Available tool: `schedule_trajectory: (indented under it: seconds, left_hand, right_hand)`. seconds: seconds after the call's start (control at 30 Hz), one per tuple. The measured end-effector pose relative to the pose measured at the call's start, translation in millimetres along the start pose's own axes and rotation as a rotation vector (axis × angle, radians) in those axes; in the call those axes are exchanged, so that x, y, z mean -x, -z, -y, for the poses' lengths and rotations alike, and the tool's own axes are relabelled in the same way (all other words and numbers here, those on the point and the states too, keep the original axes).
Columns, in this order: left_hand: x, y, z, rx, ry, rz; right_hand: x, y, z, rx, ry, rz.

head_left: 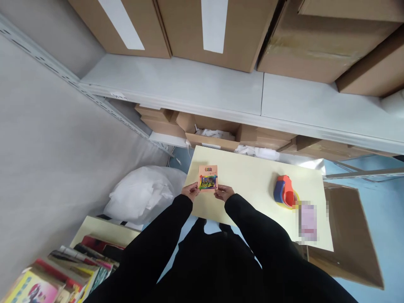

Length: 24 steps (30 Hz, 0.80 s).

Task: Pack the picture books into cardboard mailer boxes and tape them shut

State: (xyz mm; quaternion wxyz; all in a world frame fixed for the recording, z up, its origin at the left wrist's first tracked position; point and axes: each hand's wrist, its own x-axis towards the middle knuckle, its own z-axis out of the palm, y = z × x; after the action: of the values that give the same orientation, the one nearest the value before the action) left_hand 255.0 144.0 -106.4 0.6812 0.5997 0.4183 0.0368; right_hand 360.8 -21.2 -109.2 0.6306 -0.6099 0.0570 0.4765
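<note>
Between my two hands is a small pinkish-orange card (203, 171), with a dark picture in a rainbow-coloured border on its lower part and small print at its top. My left hand (191, 191) pinches the lower left edge of the card. Its lower right edge is gripped by the fingers of my right hand (224, 192). The card is over the left part of a pale yellow table (244, 185); whether it touches the surface I cannot tell.
A red and blue tape dispenser (283, 190) and a blurred-out pinkish rectangle (307, 221) are on the table's right side. Shelves (189, 84) with cardboard boxes (217, 31) stand behind. At left are a white plastic bag (142, 191) and several books (63, 273).
</note>
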Motion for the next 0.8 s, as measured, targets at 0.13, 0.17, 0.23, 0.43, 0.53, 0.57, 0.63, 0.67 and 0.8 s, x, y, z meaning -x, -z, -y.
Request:
schedule_trajectory:
  seconds: [0.13, 0.17, 0.23, 0.43, 0.53, 0.57, 0.63, 0.67, 0.8]
  left_hand:
    - [-40.1, 16.3, -14.4, -0.095, -0.127, 0.105]
    - [-50.9, 18.9, -18.3, -0.120, -0.143, 0.111]
    - [-72.6, 22.0, -25.0, -0.162, -0.154, 0.113]
    - [-122.3, 23.6, -30.4, -0.330, -0.175, 0.059]
    - [-133.2, 25.6, -27.4, -0.495, -0.182, 0.057]
    - [-135.1, 26.3, -26.4, -0.533, -0.181, 0.058]
    - [-137.2, 27.5, -24.9, -0.561, -0.175, 0.065]
    - [-137.5, 27.8, -24.7, -0.575, -0.174, 0.072]
    - [-136.6, 26.0, -28.1, -0.695, -0.155, 0.095]
  right_hand:
    - [-40.8, -11.3, 14.2, 0.225, 0.122, -0.122]
    - [-51.6, -13.7, 17.2, 0.265, 0.144, -0.144]
    - [-72.9, -17.4, 22.1, 0.302, 0.163, -0.175]
    - [-121.3, -20.4, 28.5, 0.413, 0.192, -0.253]
    - [-130.9, -22.1, 27.6, 0.457, 0.188, -0.265]
    - [-132.2, -23.2, 27.0, 0.469, 0.186, -0.263]
    - [-132.8, -26.0, 25.5, 0.488, 0.183, -0.251]
    - [-132.3, -27.5, 24.9, 0.496, 0.181, -0.244]
    - [-127.2, -31.8, 24.3, 0.544, 0.158, -0.193]
